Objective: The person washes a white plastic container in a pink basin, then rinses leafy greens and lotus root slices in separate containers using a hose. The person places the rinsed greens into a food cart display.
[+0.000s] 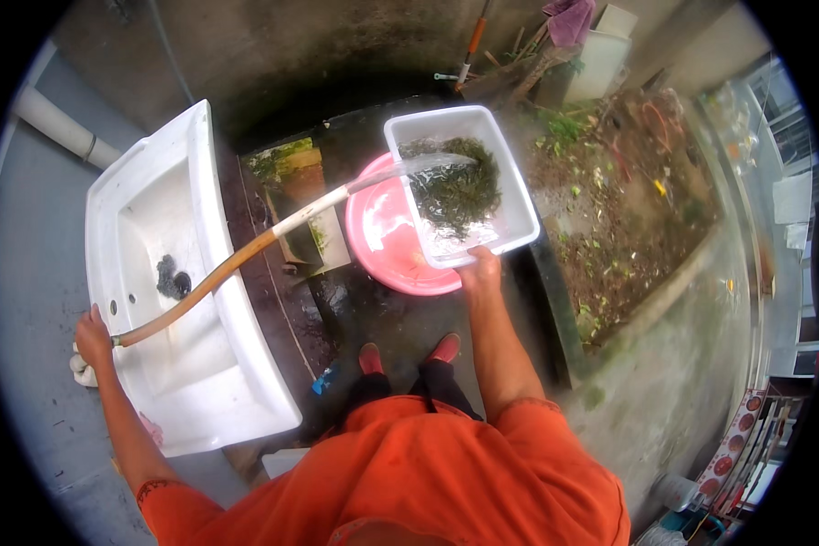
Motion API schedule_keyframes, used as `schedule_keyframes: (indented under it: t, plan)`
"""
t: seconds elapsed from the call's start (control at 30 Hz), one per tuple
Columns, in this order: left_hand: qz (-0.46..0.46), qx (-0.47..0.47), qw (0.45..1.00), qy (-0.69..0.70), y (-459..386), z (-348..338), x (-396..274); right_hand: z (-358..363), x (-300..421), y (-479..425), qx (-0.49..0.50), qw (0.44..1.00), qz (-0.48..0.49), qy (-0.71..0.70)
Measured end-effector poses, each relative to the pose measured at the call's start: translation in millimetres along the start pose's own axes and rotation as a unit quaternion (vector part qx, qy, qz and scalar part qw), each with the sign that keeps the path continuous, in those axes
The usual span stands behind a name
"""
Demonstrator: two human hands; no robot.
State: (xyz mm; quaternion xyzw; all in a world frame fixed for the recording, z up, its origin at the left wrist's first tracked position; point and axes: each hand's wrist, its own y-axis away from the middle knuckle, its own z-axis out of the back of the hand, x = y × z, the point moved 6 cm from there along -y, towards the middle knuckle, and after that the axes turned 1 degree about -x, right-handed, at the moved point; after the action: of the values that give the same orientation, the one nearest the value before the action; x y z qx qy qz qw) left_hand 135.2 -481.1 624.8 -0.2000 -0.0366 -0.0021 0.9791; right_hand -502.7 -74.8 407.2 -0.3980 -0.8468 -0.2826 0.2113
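My right hand point(482, 267) grips the near rim of a white rectangular plastic basin point(529, 228), tilted over a round pink plastic basin point(382, 235). Dark green leafy strands point(454, 188) and water lie in the white basin. A stream of water point(423, 164) pours into it from the white end of an orange-brown hose point(235, 259). The hose crosses above a white ceramic washbasin point(177, 177). At the hose's far left end, my left hand point(94, 342) is on or beside the fitting there; its fingers' hold is partly hidden.
Grey scrub mesh point(166, 276) lies by the washbasin's drain. Mossy blocks point(293, 177) stand between washbasin and pink basin. On the right, a low dark edge point(553, 300) borders a soil bed point(600, 225). The floor point(403, 334) by my red shoes point(445, 348) is wet.
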Motion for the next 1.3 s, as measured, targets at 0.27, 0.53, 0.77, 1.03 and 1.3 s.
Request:
schedule_keyframes:
  t: [0.27, 0.53, 0.77, 1.03, 1.3]
  plan:
    - [-0.002, -0.001, 1.0, -0.006, 7, 26, -16, 4, 7, 8, -0.041, 0.999, -0.005, 0.023]
    - [0.013, 0.017, 0.998, -0.06, 14, 39, -23, -13, 17, 8, 0.022, 1.0, 0.017, 0.01]
    - [-0.034, -0.056, 0.998, 0.008, 21, 48, -36, 2, 13, 7, -0.025, 0.999, -0.023, -0.003]
    - [0.013, -0.086, 0.993, 0.078, 28, 53, -43, -15, 9, 16, -0.024, 0.999, -0.028, -0.027]
    - [0.034, -0.059, 0.986, 0.151, 31, 52, -37, -22, 4, 18, -0.046, 0.999, -0.011, -0.018]
